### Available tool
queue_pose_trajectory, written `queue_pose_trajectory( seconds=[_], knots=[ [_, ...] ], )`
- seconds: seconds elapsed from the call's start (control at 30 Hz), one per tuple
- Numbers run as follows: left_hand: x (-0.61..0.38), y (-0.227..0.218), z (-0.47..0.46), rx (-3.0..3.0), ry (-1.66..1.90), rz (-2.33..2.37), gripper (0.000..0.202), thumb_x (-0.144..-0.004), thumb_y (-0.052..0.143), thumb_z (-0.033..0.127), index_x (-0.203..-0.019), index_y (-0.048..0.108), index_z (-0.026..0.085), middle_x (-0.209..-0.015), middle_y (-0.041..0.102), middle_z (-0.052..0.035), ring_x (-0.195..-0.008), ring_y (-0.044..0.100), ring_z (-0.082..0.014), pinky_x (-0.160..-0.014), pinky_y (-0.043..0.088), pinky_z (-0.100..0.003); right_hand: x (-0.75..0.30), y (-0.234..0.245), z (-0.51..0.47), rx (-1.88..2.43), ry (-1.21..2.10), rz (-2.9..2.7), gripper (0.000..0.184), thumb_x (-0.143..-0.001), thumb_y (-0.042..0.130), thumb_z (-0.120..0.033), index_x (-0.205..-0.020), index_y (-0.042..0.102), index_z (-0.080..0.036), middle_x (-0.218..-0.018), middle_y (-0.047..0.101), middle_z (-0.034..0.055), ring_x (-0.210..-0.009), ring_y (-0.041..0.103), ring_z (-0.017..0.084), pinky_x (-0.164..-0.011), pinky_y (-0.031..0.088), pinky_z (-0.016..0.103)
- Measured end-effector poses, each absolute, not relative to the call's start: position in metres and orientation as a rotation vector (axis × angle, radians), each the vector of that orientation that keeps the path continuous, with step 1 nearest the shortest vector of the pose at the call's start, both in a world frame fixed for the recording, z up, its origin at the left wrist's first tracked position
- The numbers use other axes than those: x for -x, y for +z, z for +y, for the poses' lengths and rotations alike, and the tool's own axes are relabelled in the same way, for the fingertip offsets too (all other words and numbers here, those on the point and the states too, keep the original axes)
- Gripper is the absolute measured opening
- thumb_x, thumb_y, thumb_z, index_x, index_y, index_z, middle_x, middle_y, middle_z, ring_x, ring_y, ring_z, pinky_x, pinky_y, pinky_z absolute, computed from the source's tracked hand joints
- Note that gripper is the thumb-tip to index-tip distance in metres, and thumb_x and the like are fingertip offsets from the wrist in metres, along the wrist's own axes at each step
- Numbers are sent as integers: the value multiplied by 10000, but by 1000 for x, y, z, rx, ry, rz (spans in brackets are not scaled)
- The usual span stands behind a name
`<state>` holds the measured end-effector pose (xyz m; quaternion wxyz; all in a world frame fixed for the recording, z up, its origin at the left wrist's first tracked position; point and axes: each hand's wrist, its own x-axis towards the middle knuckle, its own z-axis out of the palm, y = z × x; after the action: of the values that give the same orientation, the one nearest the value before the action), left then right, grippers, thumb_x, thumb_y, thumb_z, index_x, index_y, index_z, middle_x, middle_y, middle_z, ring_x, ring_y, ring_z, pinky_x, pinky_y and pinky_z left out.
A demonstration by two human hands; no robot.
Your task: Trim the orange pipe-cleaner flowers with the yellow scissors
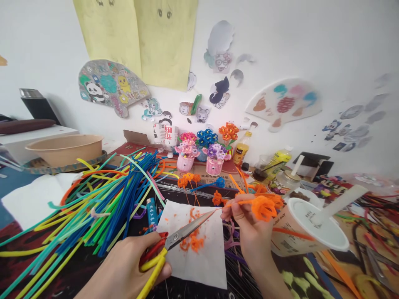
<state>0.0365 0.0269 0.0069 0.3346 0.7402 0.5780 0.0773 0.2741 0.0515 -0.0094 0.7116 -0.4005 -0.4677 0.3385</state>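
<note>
My left hand [131,265] grips yellow-and-red-handled scissors [174,238], blades pointing up to the right toward an orange pipe-cleaner stem. My right hand [246,224] pinches an orange pipe-cleaner flower [263,205] by that stem, held just above a white paper sheet [199,249] strewn with orange fuzz clippings [191,241]. The scissor tips meet the stem near my right fingers.
A big heap of coloured pipe cleaners [93,199] lies to the left. A lidded paper cup with a straw [308,228] stands right of my right hand. Small pots of finished flowers [199,153], bottles [241,151] and a tan bowl [65,147] line the wall side.
</note>
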Motion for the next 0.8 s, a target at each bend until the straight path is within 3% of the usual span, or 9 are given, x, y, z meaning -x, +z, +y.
queue_pose_trajectory(
  seconds=[0.13, 0.23, 0.37, 0.53, 0.8],
  knots=[
    [-37, 13, 26, -1969, 258, 1571, 170, -695, 542, 309, -841, 584, 233, -873, 675, -16, -777, 622, -198, -630, 401, -220, -275, -9, 53, 895, 746, -1045, 128, -821, 690, -274, -840, 597, -188, -632, 659, -5, -570, 639, 163, -516, 512, 283],
    [-39, 15, 27, -1960, 280, 1601, 181, -689, 556, 309, -854, 585, 242, -917, 675, -19, -833, 631, -211, -664, 408, -227, -276, -11, 54, 892, 751, -1033, 128, -818, 693, -265, -839, 596, -184, -640, 667, 0, -564, 640, 157, -510, 510, 276],
    [-39, 13, 30, -1939, 269, 1628, 155, -673, 578, 316, -808, 571, 241, -861, 662, -9, -816, 626, -209, -626, 389, -218, -280, -16, 56, 895, 781, -1084, 120, -819, 693, -259, -814, 604, -178, -646, 673, 8, -557, 639, 156, -514, 524, 281],
    [-39, 6, 30, -1922, 256, 1553, 113, -702, 558, 336, -736, 543, 229, -675, 598, 22, -629, 570, -167, -550, 331, -213, -280, -17, 56, 880, 830, -1082, 139, -811, 704, -277, -817, 604, -180, -626, 672, 3, -521, 616, 142, -503, 517, 271],
    [-40, 4, 29, -1924, 242, 1452, 238, -722, 586, 418, -649, 491, 212, -576, 468, 57, -535, 437, -113, -504, 249, -207, -270, -15, 53, 828, 894, -995, 157, -801, 724, -281, -808, 602, -184, -618, 660, -11, -504, 575, 113, -496, 474, 238]
  ],
)
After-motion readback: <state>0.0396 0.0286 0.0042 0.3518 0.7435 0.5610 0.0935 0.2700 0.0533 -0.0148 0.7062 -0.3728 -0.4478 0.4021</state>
